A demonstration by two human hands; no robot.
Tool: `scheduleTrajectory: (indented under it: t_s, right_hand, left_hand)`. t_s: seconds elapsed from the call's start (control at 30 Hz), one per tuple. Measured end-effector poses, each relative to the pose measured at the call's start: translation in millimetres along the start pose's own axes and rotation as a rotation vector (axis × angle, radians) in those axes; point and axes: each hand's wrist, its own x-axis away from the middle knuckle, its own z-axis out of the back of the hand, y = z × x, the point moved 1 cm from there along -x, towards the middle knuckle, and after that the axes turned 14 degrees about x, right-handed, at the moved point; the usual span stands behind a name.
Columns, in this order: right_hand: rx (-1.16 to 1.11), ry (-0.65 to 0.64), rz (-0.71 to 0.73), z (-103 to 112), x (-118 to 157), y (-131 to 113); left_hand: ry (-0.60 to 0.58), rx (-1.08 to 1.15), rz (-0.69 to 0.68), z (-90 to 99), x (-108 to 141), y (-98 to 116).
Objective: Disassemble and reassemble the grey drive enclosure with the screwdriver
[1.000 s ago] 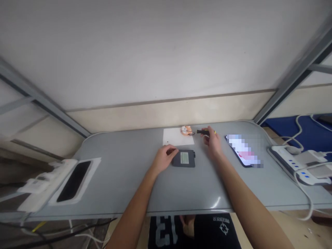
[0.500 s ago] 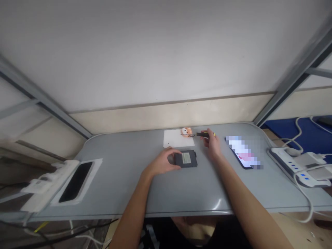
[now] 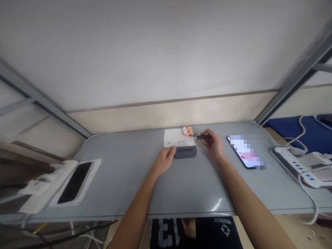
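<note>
My left hand (image 3: 165, 159) pinches the left end of a dark grey box-shaped device (image 3: 185, 153), which is tipped up so that a side with a row of vent slots shows. In my right hand (image 3: 213, 143) is a screwdriver (image 3: 203, 136) with a black and yellow handle, its thin shaft pointing left. The shaft passes over a white sheet of paper (image 3: 172, 136) behind the device. An orange and white animal-faced trinket (image 3: 187, 131) sits at the paper's right back corner. One small dark speck, too small to name, lies on the paper.
Right of my right hand lies a phone (image 3: 243, 152) with a lit, blurred screen. Beyond it stands a white power strip (image 3: 293, 162) with cables. At the left, a black phone (image 3: 75, 182) rests on white paper beside another power strip (image 3: 52, 186). A wall backs the grey table (image 3: 119, 183).
My left hand has tipped the device from lying flat, label up, to showing its vented side. The screwdriver has turned slightly, its tip now lower over the paper.
</note>
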Motion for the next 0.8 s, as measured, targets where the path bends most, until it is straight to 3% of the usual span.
scheduleTrajectory:
  t_s: [0.2, 0.33, 0.53, 0.8]
  right_hand:
    - [0.085, -0.032, -0.002, -2.9, 3.3, 0.7]
    - [0.158, -0.059, 0.014, -2.5, 3.1, 3.2]
    - [0.175, -0.066, 0.02, -1.6, 2.1, 7.6]
    - [0.125, -0.058, 0.035, -2.2, 4.0, 4.7]
  left_hand:
    - [0.072, 0.072, -0.048, -5.4, -1.2, -0.8]
    - [0.12, 0.077, -0.216, -4.1, 2.4, 5.1]
    - [0.077, -0.02, -0.423, -2.1, 9.3, 7.5]
    - [0.108, -0.096, -0.408, -0.4, 9.7, 6.8]
